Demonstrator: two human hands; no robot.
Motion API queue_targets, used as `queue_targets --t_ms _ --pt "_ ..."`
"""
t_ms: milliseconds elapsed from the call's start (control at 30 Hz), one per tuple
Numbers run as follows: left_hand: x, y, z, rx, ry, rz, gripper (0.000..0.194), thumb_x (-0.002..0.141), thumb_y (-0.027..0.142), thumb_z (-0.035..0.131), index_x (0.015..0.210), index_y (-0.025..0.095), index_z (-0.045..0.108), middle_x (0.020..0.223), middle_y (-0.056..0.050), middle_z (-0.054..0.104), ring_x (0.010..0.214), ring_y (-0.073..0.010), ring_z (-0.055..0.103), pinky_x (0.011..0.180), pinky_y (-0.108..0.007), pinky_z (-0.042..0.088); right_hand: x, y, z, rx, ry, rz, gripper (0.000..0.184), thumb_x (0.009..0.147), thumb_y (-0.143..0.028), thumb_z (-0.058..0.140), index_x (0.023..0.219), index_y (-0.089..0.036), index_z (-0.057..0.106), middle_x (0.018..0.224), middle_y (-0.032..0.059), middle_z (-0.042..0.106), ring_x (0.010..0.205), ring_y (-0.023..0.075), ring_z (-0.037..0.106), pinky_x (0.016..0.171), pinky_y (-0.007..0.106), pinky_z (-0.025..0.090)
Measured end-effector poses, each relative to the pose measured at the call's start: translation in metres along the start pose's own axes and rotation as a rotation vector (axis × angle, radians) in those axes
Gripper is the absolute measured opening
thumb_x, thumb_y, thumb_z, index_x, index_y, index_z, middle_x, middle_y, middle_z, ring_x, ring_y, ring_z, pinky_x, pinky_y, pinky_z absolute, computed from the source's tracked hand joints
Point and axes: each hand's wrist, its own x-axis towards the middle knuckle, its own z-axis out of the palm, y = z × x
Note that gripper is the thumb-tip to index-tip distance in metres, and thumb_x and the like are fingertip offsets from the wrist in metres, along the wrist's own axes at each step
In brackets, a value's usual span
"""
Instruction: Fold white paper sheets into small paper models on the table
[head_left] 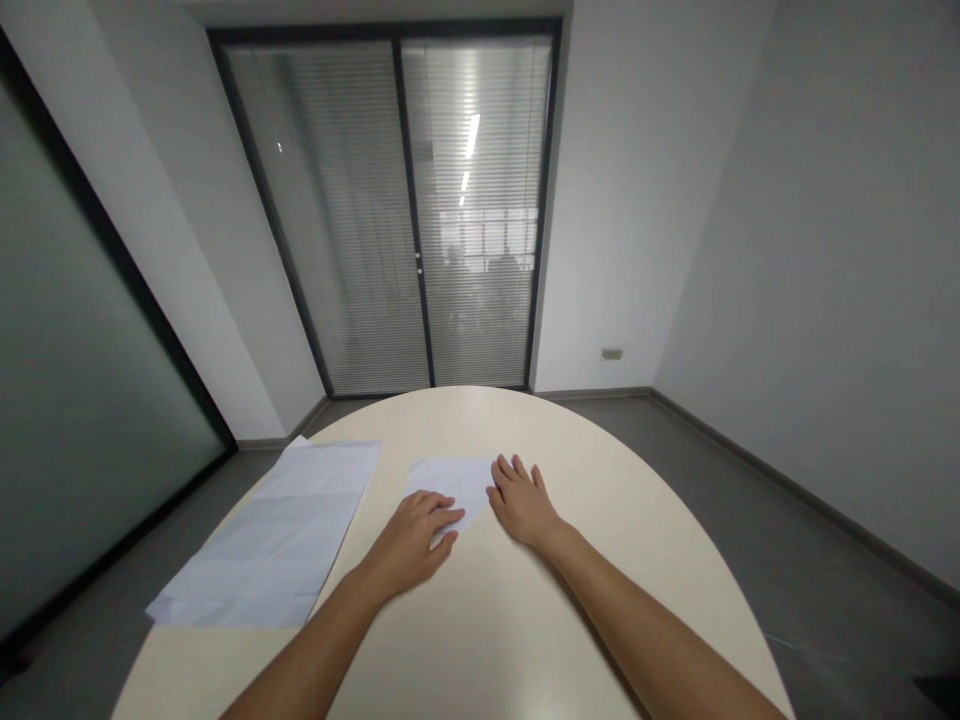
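A small white sheet of paper [454, 477] lies flat near the middle of the table. My left hand [415, 538] rests on its near left part, fingers apart and pointing right. At the paper's right edge, my right hand [523, 502] lies palm down with its fingers spread. Neither hand grips anything. The two hands partly cover the sheet, so its near edge and right corner are hidden.
The round cream table [480, 640] fills the lower view. Large creased white sheets [277, 540] lie at its left, reaching past the edge. Beyond stand a glass partition with blinds [480, 300] and a wall with a socket [611, 354].
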Motion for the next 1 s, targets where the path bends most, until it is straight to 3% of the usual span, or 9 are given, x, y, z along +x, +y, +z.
queue_targets --t_ms 100,233,367,533,667,833,1000 --pt "-0.001 0.004 -0.002 0.024 0.000 0.025 0.033 0.092 0.021 0.059 0.123 0.026 0.068 0.121 -0.008 0.066 0.112 -0.0248 0.058 0.100 -0.046 0.046 -0.003 -0.004 -0.002 -0.009 0.078 -0.066 0.053 0.101 -0.033 0.035 0.150 -0.012 0.042 0.163 0.0134 0.028 0.153 0.0334 0.012 0.121 0.057 0.007" --pt "0.000 0.006 -0.002 0.032 0.008 0.029 0.036 0.094 0.021 0.057 0.127 0.029 0.066 0.124 -0.008 0.065 0.115 -0.0248 0.057 0.101 -0.047 0.046 -0.007 -0.007 -0.005 0.011 0.041 -0.193 0.063 0.097 -0.048 0.046 0.149 -0.011 0.044 0.161 0.0161 0.031 0.151 0.0348 0.016 0.121 0.055 0.012" --pt "0.000 0.005 -0.003 0.020 -0.011 0.015 0.037 0.093 0.021 0.057 0.128 0.028 0.066 0.123 -0.008 0.065 0.115 -0.0251 0.057 0.101 -0.047 0.047 -0.005 -0.005 -0.004 0.014 0.021 -0.134 0.069 0.096 -0.057 0.047 0.150 -0.015 0.044 0.161 0.0179 0.030 0.149 0.0384 0.020 0.119 0.057 0.016" --pt "-0.001 0.001 -0.001 -0.023 -0.030 0.030 0.037 0.088 0.017 0.059 0.124 0.024 0.068 0.126 -0.008 0.068 0.116 -0.0251 0.058 0.104 -0.047 0.047 0.000 0.004 -0.001 -0.035 0.091 -0.045 0.054 0.096 -0.050 0.051 0.142 -0.022 0.054 0.161 0.0155 0.032 0.144 0.0389 0.030 0.115 0.054 0.023" --pt "-0.003 -0.004 0.005 -0.074 -0.056 0.063 0.040 0.089 0.017 0.058 0.128 0.025 0.066 0.137 -0.005 0.064 0.127 -0.0252 0.053 0.110 -0.048 0.044 0.002 0.007 -0.003 -0.069 0.192 -0.024 0.040 0.097 -0.038 0.051 0.133 -0.024 0.063 0.151 0.0140 0.046 0.135 0.0341 0.041 0.109 0.048 0.032" --pt "-0.004 -0.003 0.009 -0.085 -0.048 0.030 0.037 0.091 0.019 0.057 0.127 0.024 0.065 0.139 -0.004 0.062 0.131 -0.0245 0.052 0.112 -0.047 0.045 -0.001 0.003 -0.006 -0.030 0.203 -0.144 0.030 0.098 -0.031 0.049 0.117 -0.023 0.070 0.126 0.0103 0.065 0.116 0.0258 0.055 0.102 0.041 0.038" --pt "-0.002 -0.001 0.011 -0.062 -0.040 0.016 0.037 0.093 0.022 0.056 0.129 0.023 0.064 0.141 -0.005 0.061 0.133 -0.0248 0.052 0.112 -0.049 0.045 -0.004 0.003 -0.002 0.012 0.142 -0.271 0.040 0.095 -0.041 0.055 0.128 -0.021 0.065 0.139 0.0122 0.059 0.128 0.0285 0.050 0.111 0.047 0.031"
